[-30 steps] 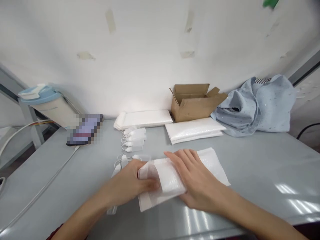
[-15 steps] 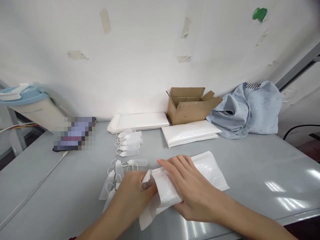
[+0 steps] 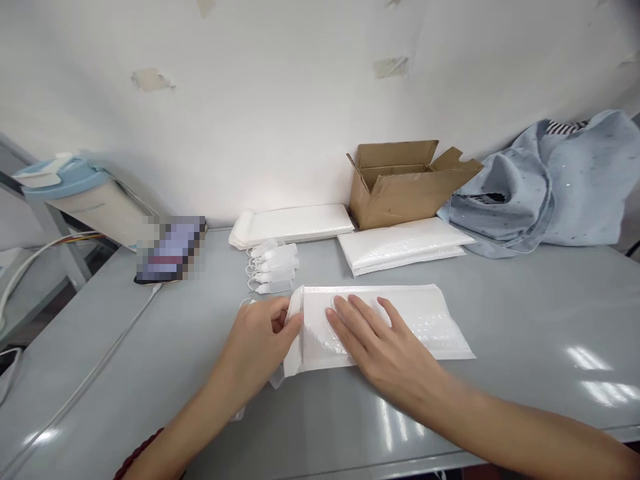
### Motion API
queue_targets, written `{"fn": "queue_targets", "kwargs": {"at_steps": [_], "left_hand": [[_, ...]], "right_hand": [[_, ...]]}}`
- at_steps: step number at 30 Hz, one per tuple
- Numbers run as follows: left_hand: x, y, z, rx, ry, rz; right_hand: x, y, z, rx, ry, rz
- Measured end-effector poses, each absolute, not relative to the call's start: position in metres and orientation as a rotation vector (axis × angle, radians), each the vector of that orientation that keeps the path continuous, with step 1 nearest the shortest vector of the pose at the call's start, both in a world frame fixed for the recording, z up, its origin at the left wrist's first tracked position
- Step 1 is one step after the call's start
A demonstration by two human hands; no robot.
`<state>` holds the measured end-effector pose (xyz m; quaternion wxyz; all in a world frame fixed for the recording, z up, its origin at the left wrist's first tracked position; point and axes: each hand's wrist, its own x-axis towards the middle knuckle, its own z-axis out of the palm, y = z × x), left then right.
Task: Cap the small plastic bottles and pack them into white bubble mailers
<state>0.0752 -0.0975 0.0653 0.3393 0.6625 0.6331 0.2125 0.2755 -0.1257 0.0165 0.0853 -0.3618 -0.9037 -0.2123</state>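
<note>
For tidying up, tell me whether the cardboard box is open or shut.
Open: the cardboard box has raised flaps, and part of its inside shows.

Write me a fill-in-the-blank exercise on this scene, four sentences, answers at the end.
The right hand rests on the front bubble mailer; its flap is pinched by the ____.
The open cardboard box is coloured ____.
A white cable plugs into the ____.
From this view, the light-blue cloth lies to the box's ____.
Missing words: left hand; brown; phone; right.
</note>
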Motion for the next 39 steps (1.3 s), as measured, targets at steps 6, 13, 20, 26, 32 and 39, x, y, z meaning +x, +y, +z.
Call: {"fn": "queue_targets", "kwargs": {"at_steps": [6, 13, 20, 26, 32, 39], "left_hand": [[0.081, -0.105, 0.059, 1.956, 1.478, 0.417], [0.084, -0.110, 0.048, 2.490, 1.280, 0.345], [0.077, -0.105, 0.030, 2.794, 1.253, 0.304], [0.077, -0.107, 0.021, 2.941, 1.199, 0.277], [0.071, -0.109, 0.031, 2.855, 1.145, 0.181], [0.069, -0.102, 0.025, 2.816, 1.123, 0.304]], "right_hand": [[0.273, -0.128, 0.009, -1.057, -2.651, -0.592], [0.272, -0.126, 0.009, -1.062, -2.607, -0.647], [0.270, -0.128, 0.008, -1.023, -2.585, -0.693], [0.269, -0.128, 0.008, -0.981, -2.590, -0.575], [0.268, -0.127, 0.013, -0.976, -2.631, -0.458], [0.287, -0.113, 0.033, -1.018, -2.726, -0.113]]}}
